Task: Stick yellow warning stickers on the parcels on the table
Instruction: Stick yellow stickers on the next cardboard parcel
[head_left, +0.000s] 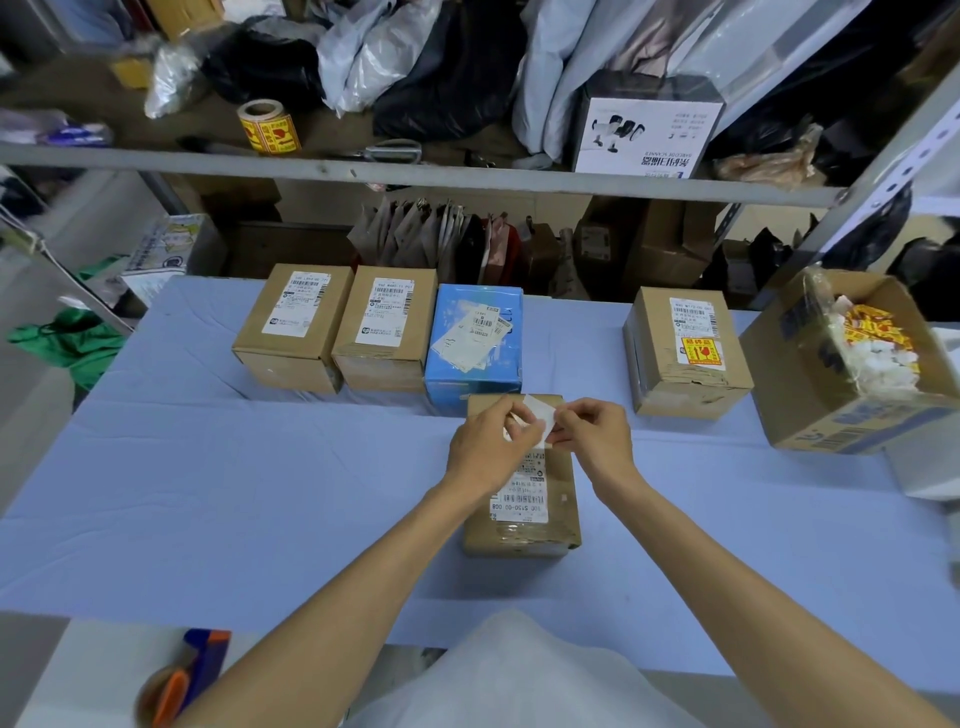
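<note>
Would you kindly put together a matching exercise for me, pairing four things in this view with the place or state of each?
Things:
1. sticker roll
2. far-right parcel
3. open carton
4. white sheet

Place or state:
A. pinched by left hand and right hand
B. on the shelf
C. bears a yellow sticker
D. holds sticker scraps

Pairs: 1-B, 2-C, 3-D, 4-A
</note>
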